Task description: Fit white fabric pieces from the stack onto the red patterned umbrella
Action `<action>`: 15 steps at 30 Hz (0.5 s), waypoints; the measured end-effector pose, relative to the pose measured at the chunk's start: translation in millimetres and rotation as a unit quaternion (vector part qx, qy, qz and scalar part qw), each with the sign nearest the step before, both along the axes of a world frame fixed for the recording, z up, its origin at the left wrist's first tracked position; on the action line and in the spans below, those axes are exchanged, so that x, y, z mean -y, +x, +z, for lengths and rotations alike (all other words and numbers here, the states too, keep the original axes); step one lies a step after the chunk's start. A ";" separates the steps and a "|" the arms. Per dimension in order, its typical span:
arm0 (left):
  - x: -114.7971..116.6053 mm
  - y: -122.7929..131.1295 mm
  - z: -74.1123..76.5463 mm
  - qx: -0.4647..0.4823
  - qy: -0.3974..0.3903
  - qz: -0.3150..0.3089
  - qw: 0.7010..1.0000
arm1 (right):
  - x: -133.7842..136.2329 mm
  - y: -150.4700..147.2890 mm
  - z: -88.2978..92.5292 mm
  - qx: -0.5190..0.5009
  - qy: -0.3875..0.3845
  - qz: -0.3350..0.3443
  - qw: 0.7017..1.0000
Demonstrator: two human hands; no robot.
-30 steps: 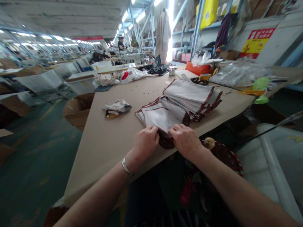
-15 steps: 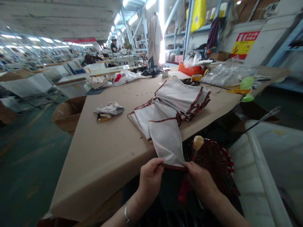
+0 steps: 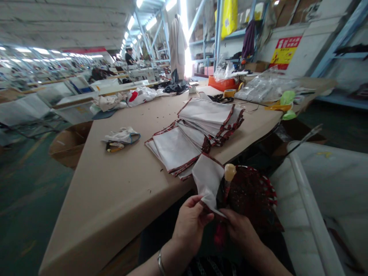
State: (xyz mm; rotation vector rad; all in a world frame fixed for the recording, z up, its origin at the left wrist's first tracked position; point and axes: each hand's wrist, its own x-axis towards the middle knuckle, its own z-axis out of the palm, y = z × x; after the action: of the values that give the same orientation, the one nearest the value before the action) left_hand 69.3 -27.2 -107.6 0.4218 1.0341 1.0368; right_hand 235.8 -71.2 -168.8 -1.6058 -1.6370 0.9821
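Observation:
A white fabric piece [image 3: 207, 177] with dark red edging hangs between my two hands, just off the front edge of the table. My left hand [image 3: 189, 222] is closed, pinching its near left corner between thumb and fingers. On the near right corner, my right hand [image 3: 241, 230] is closed too, its fingertips partly hidden. The cloth is bent and slack, its far end by the table edge. Behind it on the table lie a low stack of similar edged pieces [image 3: 175, 147] and a taller fanned stack [image 3: 207, 113].
White gloves [image 3: 122, 135] lie on the left of the brown-covered table [image 3: 115, 191]. A round dark red seat [image 3: 250, 195] and a white bin [image 3: 324, 172] stand to the right. Clear plastic bags [image 3: 264, 88] and an orange tray [image 3: 222, 83] are at the back.
The cloth piece came off the low stack towards me and went from stretched flat to folded and bent. My left hand turned, its fingers now further over the edge. The view shifted slightly right.

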 end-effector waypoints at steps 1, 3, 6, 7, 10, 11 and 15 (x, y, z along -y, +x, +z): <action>-0.4 1.4 -7.1 -0.010 -0.009 -0.011 1.000 | 1.2 -3.0 0.9 -0.046 -0.041 -0.012 0.998; 1.0 5.3 -22.1 -0.070 0.000 -0.054 0.996 | -0.4 -6.8 4.1 -0.226 -0.110 -0.079 0.965; 2.7 11.6 -34.1 -0.136 0.008 -0.177 0.975 | -8.1 -5.9 11.0 -0.504 -0.172 -0.184 0.826; 1.0 13.3 -32.9 -0.124 0.000 -0.223 0.967 | -9.8 -4.6 13.9 -0.553 -0.189 -0.198 0.787; -13.9 18.0 -13.8 -0.030 -0.022 -0.283 0.958 | -6.8 0.6 28.7 -0.585 -0.241 -0.180 0.753; -21.5 20.0 -4.2 0.002 -0.027 -0.282 0.959 | -3.7 3.0 37.4 -0.576 -0.247 -0.146 0.765; -54.1 33.0 33.4 0.089 -0.036 -0.318 0.943 | -2.0 19.4 92.0 -0.491 -0.209 -0.018 0.845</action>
State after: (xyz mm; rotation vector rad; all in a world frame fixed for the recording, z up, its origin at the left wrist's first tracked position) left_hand 102.3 26.9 -74.3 0.5449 0.6947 0.4442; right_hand 255.2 -69.2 -76.8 -1.0133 -0.6933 1.8266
